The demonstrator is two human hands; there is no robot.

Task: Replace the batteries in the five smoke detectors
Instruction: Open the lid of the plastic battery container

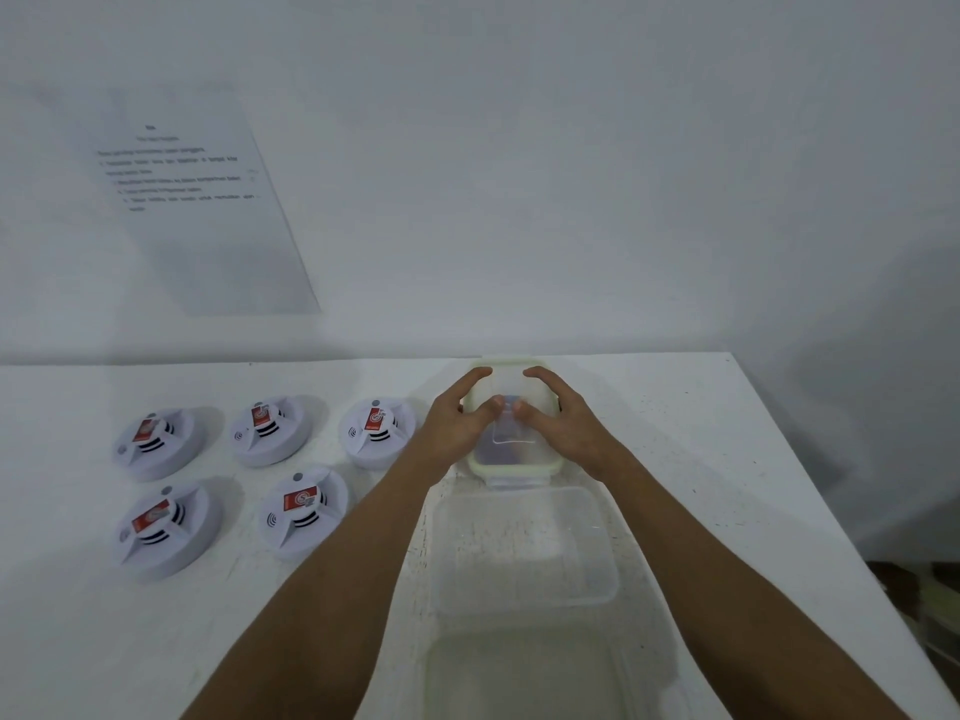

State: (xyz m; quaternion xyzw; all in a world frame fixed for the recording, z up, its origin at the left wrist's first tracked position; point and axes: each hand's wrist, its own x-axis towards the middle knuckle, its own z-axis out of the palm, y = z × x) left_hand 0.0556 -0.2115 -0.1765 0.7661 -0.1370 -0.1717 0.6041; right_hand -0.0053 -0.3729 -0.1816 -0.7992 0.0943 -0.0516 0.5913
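Note:
Several white smoke detectors with red labels lie on the white table at the left, in two rows, such as one in the back row and one in the front row. At the table's far edge stands a small lidded container with a pale green rim; dark contents show faintly through it. My left hand and my right hand both grip its lid, thumbs pressed on top near the middle, fingers curled over the far edge.
A clear plastic container sits just in front of the small one, and another clear one lies nearer to me. A printed sheet hangs on the wall at the left. The table's right edge runs diagonally.

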